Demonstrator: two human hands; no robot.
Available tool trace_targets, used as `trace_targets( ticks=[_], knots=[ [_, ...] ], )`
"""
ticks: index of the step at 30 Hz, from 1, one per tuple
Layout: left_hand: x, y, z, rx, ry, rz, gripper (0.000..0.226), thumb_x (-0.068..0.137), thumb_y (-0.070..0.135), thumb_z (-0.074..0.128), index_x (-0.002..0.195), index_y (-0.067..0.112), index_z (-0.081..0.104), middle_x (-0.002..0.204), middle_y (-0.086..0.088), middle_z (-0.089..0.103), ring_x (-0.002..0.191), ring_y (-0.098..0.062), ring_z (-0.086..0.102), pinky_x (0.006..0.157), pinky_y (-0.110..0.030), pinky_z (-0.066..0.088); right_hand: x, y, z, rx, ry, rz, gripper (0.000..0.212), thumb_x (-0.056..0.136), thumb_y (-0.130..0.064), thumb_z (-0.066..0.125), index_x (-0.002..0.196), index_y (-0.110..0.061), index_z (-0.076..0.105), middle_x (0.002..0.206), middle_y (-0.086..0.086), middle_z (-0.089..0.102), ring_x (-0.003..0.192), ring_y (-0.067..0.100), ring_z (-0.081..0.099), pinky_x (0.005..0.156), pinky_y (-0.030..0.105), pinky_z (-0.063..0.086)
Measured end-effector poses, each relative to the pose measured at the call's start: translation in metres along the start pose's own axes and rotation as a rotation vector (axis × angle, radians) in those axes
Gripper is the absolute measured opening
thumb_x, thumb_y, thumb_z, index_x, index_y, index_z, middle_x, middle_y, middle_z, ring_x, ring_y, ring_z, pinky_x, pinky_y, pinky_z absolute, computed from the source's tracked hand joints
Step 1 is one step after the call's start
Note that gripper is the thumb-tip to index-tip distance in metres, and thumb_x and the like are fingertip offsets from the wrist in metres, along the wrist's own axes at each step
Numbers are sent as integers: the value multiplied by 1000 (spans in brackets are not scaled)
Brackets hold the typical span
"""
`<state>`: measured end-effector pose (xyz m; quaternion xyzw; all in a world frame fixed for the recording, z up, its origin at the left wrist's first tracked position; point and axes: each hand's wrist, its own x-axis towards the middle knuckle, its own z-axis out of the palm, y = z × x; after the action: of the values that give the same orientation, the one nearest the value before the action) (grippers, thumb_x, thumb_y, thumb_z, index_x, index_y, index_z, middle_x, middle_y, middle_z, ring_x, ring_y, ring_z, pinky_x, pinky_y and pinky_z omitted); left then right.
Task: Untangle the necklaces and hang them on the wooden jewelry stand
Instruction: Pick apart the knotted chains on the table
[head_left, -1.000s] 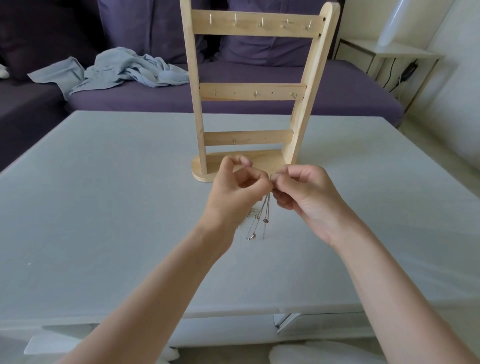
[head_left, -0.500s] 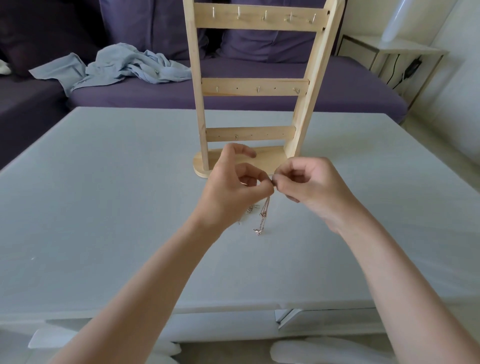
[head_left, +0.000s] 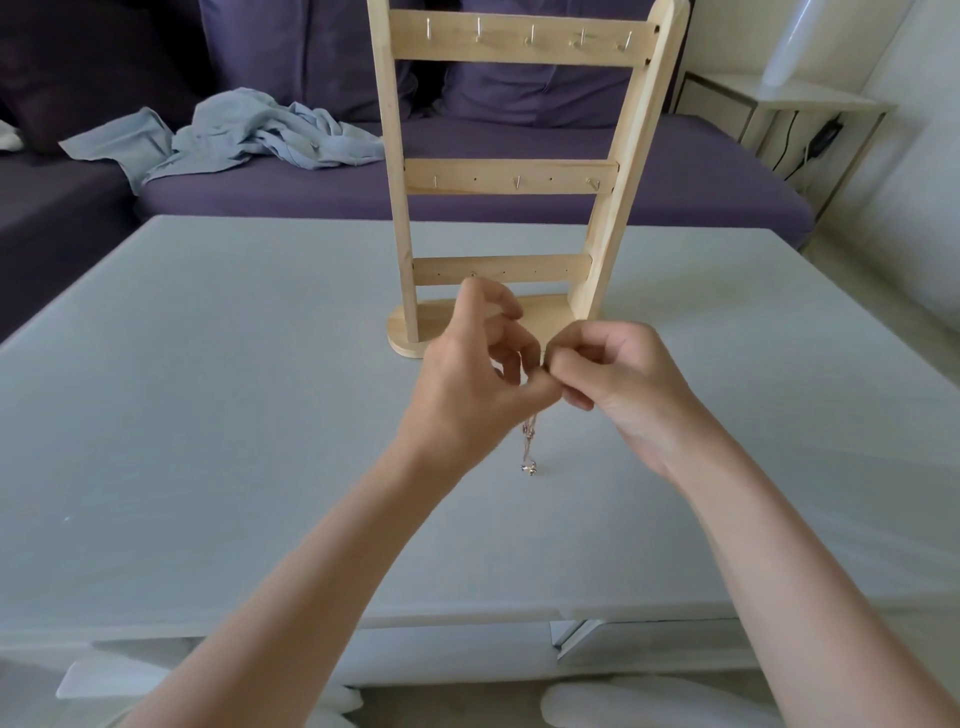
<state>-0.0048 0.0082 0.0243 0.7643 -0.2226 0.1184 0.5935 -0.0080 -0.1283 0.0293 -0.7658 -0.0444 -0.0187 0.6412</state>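
Your left hand (head_left: 470, 384) and right hand (head_left: 618, 382) are pinched together fingertip to fingertip, both clamped on the top of the tangled necklaces (head_left: 530, 447), which dangle between your wrists just above the table (head_left: 208, 415). Compared with a second ago the bundle hangs tighter: back then a few strands fanned out, now it's basically one thin cord with a little pendant at the bottom. Your hands have also drifted a bit nearer the wooden jewelry stand (head_left: 511, 176).

Can't really tell how many chains there are, they're too fine and blurry, and your fingers hide the knot. The stand's top is cut off by the frame; its hooks look bare.

Pale grey tabletop, purple sofa (head_left: 467, 187) at the far side with a crumpled light blue shirt (head_left: 244, 132) on it, white side table (head_left: 779, 98) far right.
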Motion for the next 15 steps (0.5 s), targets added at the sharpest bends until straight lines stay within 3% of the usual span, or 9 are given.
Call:
trace_targets(
  ticks=[2, 6, 11, 15],
  knots=[
    [2, 2, -1, -244, 17, -135, 36, 70, 2, 62, 89, 21, 37, 63, 9, 56, 55, -5, 47, 54, -14, 40, 0, 0, 0, 82, 1, -66, 7, 67, -13, 57, 61, -9, 57, 57, 8, 43, 52, 14, 34, 51, 23, 27],
    [3, 3, -1, -542, 36, -311, 28, 70, 14, 57, 91, 20, 40, 62, 13, 54, 58, -5, 46, 59, -18, 40, 3, 0, 0, 248, 32, -117, 9, 71, -9, 57, 62, -8, 57, 54, -1, 47, 52, 12, 38, 51, 20, 32],
    [8, 4, -14, -409, 27, -210, 28, 71, 16, 60, 94, 19, 44, 64, 13, 57, 60, -7, 48, 60, -19, 42, 3, -1, 0, 330, 44, -88, 13, 74, -11, 57, 61, -7, 57, 57, 2, 48, 53, 12, 41, 50, 19, 34],
    [8, 7, -15, -225, -45, -74, 37, 76, 4, 69, 97, 22, 45, 74, 11, 64, 65, -5, 52, 60, -18, 44, 3, -1, -2, 295, 42, -72, 18, 72, -11, 56, 55, -13, 61, 55, 4, 46, 52, 14, 39, 48, 20, 32]
  ],
)
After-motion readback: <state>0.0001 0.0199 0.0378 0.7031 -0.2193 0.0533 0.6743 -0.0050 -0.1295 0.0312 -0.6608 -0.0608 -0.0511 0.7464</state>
